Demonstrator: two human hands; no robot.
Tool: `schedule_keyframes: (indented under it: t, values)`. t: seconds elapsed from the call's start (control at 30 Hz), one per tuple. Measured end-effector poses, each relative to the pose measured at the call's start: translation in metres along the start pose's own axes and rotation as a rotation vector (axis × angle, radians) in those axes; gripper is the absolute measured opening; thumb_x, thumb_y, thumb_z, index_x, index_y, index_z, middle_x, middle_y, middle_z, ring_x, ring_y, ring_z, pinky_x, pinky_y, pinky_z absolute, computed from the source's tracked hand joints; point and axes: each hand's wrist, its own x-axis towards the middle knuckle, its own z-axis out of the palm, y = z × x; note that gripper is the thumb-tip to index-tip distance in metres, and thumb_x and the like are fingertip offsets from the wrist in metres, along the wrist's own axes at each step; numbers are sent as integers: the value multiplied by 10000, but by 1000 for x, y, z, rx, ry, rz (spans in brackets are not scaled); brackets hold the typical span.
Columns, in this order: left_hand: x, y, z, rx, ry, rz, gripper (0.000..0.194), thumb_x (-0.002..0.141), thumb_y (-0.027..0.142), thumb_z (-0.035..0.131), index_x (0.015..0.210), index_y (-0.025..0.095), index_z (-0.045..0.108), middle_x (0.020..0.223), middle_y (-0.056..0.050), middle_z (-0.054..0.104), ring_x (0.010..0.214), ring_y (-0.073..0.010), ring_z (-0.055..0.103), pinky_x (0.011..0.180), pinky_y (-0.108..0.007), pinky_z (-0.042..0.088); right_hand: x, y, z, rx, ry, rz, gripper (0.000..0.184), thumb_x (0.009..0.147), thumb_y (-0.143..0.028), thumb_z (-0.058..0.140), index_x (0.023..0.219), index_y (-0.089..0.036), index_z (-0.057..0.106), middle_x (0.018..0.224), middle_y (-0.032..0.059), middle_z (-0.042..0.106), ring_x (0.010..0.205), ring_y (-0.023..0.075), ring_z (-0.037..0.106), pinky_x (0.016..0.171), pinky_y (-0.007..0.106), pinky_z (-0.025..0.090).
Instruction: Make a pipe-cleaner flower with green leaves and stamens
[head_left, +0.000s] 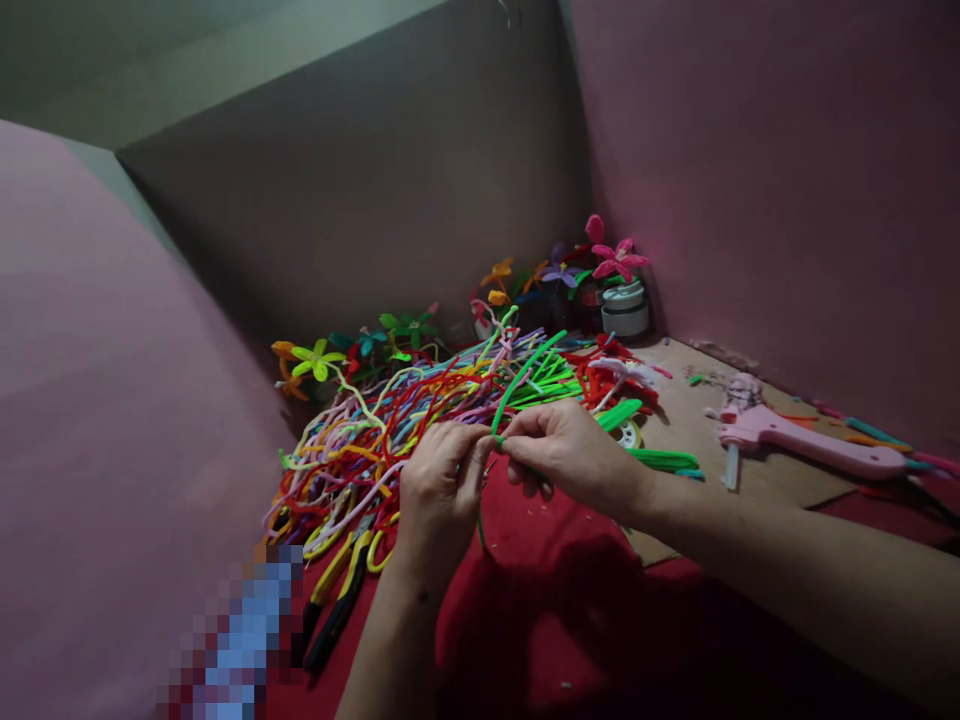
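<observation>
Between my two hands is a green pipe cleaner (517,378), its upper end curving up to the right and a thin tail hanging below. My left hand (444,475) pinches it with thumb and forefinger. Just to the right, my right hand (566,450) pinches the same pipe cleaner, the fingertips of both hands nearly touching at a small green bend or knot. Behind them spreads a tangled heap of many-coloured pipe cleaners (420,385). Several straight green pipe cleaners (551,380) lie behind my right hand.
Yellow-and-black pliers (341,590) lie left of my left arm on red cloth (540,600). A pink glue gun (814,440) rests on cardboard (675,400) at right. Pipe-cleaner flowers (619,260) stand along the back, near a grey-white jar (625,310). Walls close in on both sides.
</observation>
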Motion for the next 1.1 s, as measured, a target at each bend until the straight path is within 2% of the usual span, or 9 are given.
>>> schedule_keyframes:
  t: [0.1,0.23,0.43,0.53,0.63,0.77,0.9,1.0,1.1]
  values:
    - [-1,1,-3,-94,-79,-118,130,806,265,507,801,185,610,789,-25,612,758,-144,555,726,-263,422,-1,0,0,-11,-15,-15,159,713,-196,445,640,-124,566,538,12,573,382,71,492,321,164,371]
    - [0,2,-5,-200,-92,-207,123,783,278,542,760,176,607,770,-20,598,750,-142,540,731,-262,412,-2,-1,0,-22,-33,-39,169,713,-180,433,627,-124,567,537,10,572,378,63,482,327,160,365]
    - [2,-5,-7,-686,-174,-411,101,719,236,619,786,162,609,740,-11,598,703,-126,543,684,-248,420,-7,-16,-2,52,-107,25,156,700,-180,471,571,-124,539,474,-12,530,361,53,455,339,158,362]
    - [2,-8,-7,-806,-213,-466,69,705,207,623,720,149,589,665,0,582,625,-107,524,631,-234,410,-9,-19,-3,76,-131,44,134,697,-194,482,611,-122,554,492,-8,546,357,52,446,331,159,353]
    - [3,-5,-8,-768,-201,-483,93,700,217,622,673,139,578,625,-1,569,589,-102,509,595,-225,404,-8,-15,-3,36,-116,26,135,700,-201,481,629,-121,564,499,-5,550,360,53,452,331,157,353]
    - [3,5,-9,-558,-173,-471,113,719,241,597,679,137,574,602,5,552,549,-91,487,536,-205,389,-6,-10,-3,-78,-76,-3,158,713,-196,461,649,-120,584,519,7,567,372,61,471,336,159,358]
    - [2,13,-7,-398,-163,-435,124,752,235,547,671,142,558,557,10,540,515,-92,485,507,-205,383,-5,-9,-2,-258,-2,-102,194,707,-132,432,596,-125,591,461,-3,541,379,57,461,364,155,326]
    - [2,14,-7,-330,-195,-401,160,767,231,522,629,150,526,522,19,513,496,-87,467,494,-201,372,-7,-9,-1,-361,26,-155,205,707,-107,437,572,-122,591,433,-12,522,391,52,446,400,164,313]
    - [2,12,-11,-352,-252,-386,190,771,239,511,601,157,488,516,28,482,477,-79,442,468,-194,369,-8,-9,0,-417,-16,-175,214,731,-109,440,612,-120,617,455,-10,533,409,54,442,417,176,308]
